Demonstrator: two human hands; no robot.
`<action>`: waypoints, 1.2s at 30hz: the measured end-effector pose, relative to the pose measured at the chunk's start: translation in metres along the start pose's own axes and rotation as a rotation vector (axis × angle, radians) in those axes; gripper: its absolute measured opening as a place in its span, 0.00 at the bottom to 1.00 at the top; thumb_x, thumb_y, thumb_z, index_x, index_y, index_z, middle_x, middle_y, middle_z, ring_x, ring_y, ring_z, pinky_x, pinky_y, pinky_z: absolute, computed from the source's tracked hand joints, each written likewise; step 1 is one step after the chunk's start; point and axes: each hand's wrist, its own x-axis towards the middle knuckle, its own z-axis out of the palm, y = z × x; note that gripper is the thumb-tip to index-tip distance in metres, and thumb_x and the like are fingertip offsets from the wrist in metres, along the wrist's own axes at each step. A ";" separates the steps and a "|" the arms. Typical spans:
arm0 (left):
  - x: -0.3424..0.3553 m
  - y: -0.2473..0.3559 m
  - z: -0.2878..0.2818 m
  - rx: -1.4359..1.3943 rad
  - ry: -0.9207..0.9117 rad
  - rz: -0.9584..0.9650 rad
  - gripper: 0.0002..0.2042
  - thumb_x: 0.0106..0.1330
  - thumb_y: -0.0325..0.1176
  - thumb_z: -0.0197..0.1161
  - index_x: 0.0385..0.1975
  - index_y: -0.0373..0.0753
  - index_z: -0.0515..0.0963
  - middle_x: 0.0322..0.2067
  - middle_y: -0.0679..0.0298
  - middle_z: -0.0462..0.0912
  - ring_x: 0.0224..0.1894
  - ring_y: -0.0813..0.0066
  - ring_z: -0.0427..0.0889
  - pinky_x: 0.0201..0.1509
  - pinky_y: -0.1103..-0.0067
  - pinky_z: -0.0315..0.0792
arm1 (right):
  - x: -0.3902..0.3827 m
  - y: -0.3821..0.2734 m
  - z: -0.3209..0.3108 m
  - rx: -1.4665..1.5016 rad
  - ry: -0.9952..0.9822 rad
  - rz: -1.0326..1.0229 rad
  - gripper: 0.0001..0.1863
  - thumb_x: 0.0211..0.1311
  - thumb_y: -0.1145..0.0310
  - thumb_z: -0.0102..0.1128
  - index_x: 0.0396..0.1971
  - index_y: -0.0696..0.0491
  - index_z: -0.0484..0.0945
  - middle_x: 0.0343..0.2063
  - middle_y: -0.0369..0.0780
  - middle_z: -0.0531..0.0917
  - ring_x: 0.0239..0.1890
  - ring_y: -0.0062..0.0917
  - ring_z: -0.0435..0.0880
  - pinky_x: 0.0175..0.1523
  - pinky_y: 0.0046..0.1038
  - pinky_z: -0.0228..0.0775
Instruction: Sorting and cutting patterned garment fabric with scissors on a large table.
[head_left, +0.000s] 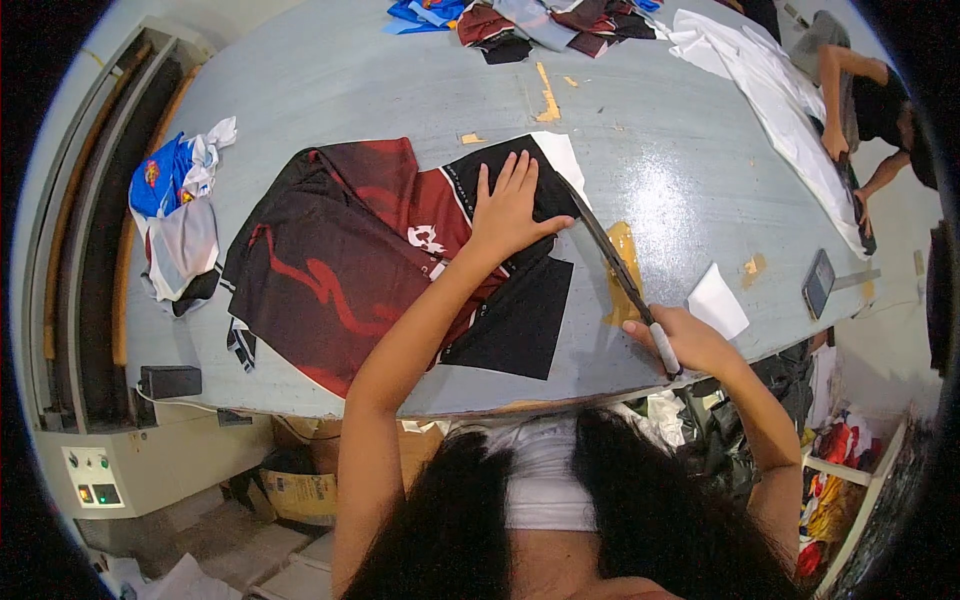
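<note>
My left hand [508,212] lies flat on a black fabric piece [515,330], fingers stretched out. Beside it spreads a dark red and black patterned garment piece [330,265] with a white emblem. White paper [560,155] shows under the black cloth's far corner. My right hand [690,342] is closed around a long, narrow dark tool [612,255] with a pale grey handle; its exact kind cannot be made out. The tool's far end reaches the right edge of the black fabric, close to my left thumb.
Crumpled blue and white cloth [175,205] and a small black box [170,382] lie left. More garments [540,22] are heaped at the far edge. Right are folded white paper [718,302], a phone [819,284], a long white sheet [770,95] and another person's hands [835,142].
</note>
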 end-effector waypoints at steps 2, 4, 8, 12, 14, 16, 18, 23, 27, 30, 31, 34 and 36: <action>-0.001 -0.001 0.001 -0.007 0.004 -0.005 0.49 0.46 0.69 0.52 0.59 0.31 0.56 0.62 0.53 0.53 0.66 0.62 0.47 0.66 0.57 0.36 | 0.001 -0.001 0.003 0.017 -0.010 0.014 0.33 0.58 0.41 0.46 0.28 0.64 0.72 0.16 0.48 0.75 0.22 0.36 0.77 0.29 0.32 0.66; -0.001 -0.001 0.001 -0.019 0.011 -0.008 0.49 0.46 0.69 0.52 0.59 0.31 0.56 0.62 0.52 0.53 0.66 0.62 0.47 0.66 0.57 0.36 | 0.000 0.003 0.005 0.030 -0.019 0.033 0.35 0.57 0.39 0.45 0.29 0.64 0.74 0.19 0.52 0.76 0.26 0.42 0.78 0.34 0.35 0.67; -0.001 -0.002 0.003 -0.014 0.024 0.015 0.50 0.46 0.70 0.52 0.59 0.30 0.56 0.62 0.52 0.53 0.66 0.62 0.47 0.66 0.56 0.36 | 0.002 0.005 0.001 0.033 -0.049 0.047 0.35 0.57 0.38 0.44 0.31 0.63 0.74 0.19 0.49 0.77 0.26 0.39 0.78 0.34 0.35 0.67; 0.000 -0.005 0.006 -0.041 0.076 0.022 0.50 0.44 0.70 0.52 0.57 0.29 0.58 0.61 0.50 0.55 0.66 0.62 0.49 0.65 0.54 0.36 | 0.012 -0.013 -0.009 0.136 -0.204 0.187 0.37 0.57 0.37 0.41 0.32 0.63 0.73 0.19 0.47 0.77 0.26 0.36 0.79 0.34 0.34 0.67; -0.001 -0.002 0.004 -0.042 0.086 0.032 0.50 0.44 0.70 0.52 0.57 0.28 0.58 0.61 0.50 0.56 0.66 0.62 0.50 0.65 0.54 0.36 | 0.015 -0.007 -0.006 0.100 -0.156 0.132 0.36 0.58 0.37 0.41 0.32 0.63 0.73 0.18 0.47 0.77 0.26 0.36 0.78 0.33 0.34 0.67; -0.002 -0.003 0.007 -0.048 0.087 0.027 0.50 0.44 0.70 0.53 0.57 0.28 0.59 0.61 0.50 0.56 0.65 0.62 0.50 0.65 0.54 0.36 | 0.020 -0.005 -0.003 0.060 -0.123 0.086 0.35 0.58 0.38 0.41 0.32 0.62 0.73 0.18 0.47 0.76 0.25 0.36 0.78 0.33 0.34 0.67; -0.001 -0.004 0.007 -0.047 0.094 0.031 0.50 0.44 0.70 0.53 0.57 0.28 0.59 0.61 0.50 0.56 0.65 0.61 0.51 0.65 0.54 0.36 | 0.022 -0.007 0.001 0.061 -0.018 -0.018 0.35 0.58 0.38 0.40 0.32 0.61 0.73 0.16 0.46 0.76 0.23 0.36 0.77 0.31 0.34 0.67; -0.002 -0.004 0.006 -0.051 0.102 0.036 0.50 0.44 0.69 0.53 0.56 0.28 0.59 0.60 0.50 0.57 0.65 0.61 0.51 0.65 0.54 0.36 | 0.024 -0.005 0.004 0.083 -0.020 -0.042 0.32 0.59 0.41 0.42 0.28 0.61 0.73 0.14 0.43 0.74 0.17 0.29 0.76 0.25 0.30 0.66; 0.000 -0.001 0.003 -0.026 0.022 0.014 0.50 0.45 0.69 0.54 0.58 0.29 0.57 0.62 0.52 0.53 0.67 0.63 0.47 0.65 0.56 0.36 | 0.030 -0.015 -0.006 0.124 -0.113 0.014 0.31 0.60 0.42 0.44 0.25 0.62 0.72 0.11 0.40 0.73 0.13 0.25 0.75 0.20 0.26 0.66; 0.000 -0.002 0.004 -0.025 0.027 0.014 0.50 0.44 0.69 0.54 0.58 0.29 0.57 0.62 0.52 0.53 0.67 0.63 0.47 0.65 0.56 0.36 | 0.041 -0.019 -0.005 -0.005 -0.026 -0.032 0.32 0.59 0.41 0.44 0.24 0.61 0.70 0.10 0.40 0.73 0.13 0.26 0.75 0.20 0.27 0.66; 0.000 -0.002 0.004 -0.027 0.032 0.009 0.50 0.44 0.69 0.54 0.58 0.29 0.57 0.62 0.51 0.53 0.67 0.63 0.47 0.65 0.56 0.36 | 0.042 -0.022 -0.004 -0.006 -0.028 -0.035 0.32 0.59 0.41 0.44 0.24 0.61 0.70 0.10 0.40 0.73 0.13 0.26 0.75 0.20 0.27 0.66; 0.000 -0.003 0.005 -0.033 0.025 0.009 0.51 0.44 0.70 0.54 0.58 0.29 0.57 0.62 0.51 0.54 0.67 0.62 0.47 0.65 0.56 0.36 | 0.042 -0.027 0.000 0.036 0.017 0.039 0.36 0.57 0.37 0.40 0.22 0.62 0.74 0.16 0.49 0.76 0.22 0.38 0.77 0.32 0.35 0.67; 0.000 -0.003 0.005 -0.035 0.028 0.008 0.51 0.44 0.70 0.54 0.58 0.29 0.57 0.62 0.51 0.54 0.67 0.62 0.47 0.65 0.56 0.35 | 0.042 -0.022 0.001 -0.002 0.058 -0.031 0.36 0.58 0.37 0.40 0.24 0.62 0.73 0.17 0.49 0.76 0.24 0.38 0.77 0.32 0.34 0.67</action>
